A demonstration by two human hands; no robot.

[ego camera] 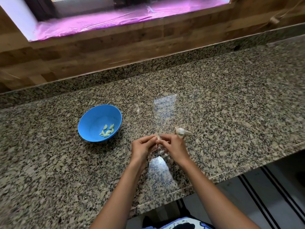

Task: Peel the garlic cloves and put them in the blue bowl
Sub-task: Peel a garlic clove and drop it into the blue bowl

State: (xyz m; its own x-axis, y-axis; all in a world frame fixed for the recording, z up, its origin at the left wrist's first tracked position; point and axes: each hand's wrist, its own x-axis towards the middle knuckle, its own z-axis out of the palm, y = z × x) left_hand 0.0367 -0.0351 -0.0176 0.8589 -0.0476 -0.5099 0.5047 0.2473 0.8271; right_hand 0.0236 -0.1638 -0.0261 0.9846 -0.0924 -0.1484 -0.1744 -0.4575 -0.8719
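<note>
A blue bowl [89, 119] stands on the granite counter at the left, with several peeled pale cloves [107, 131] lying in its bottom. To its right, my left hand [143, 147] and my right hand [173, 145] meet above the counter, and both pinch one garlic clove [158, 138] between their fingertips. Loose bits of garlic skin [162, 151] lie under the hands. A partly broken garlic bulb [180, 131] lies on the counter just beyond my right hand.
The granite counter [231, 104] runs to a wooden back wall [115, 52] under a window sill. The counter's front edge [222, 176] cuts diagonally at the lower right, with floor below it.
</note>
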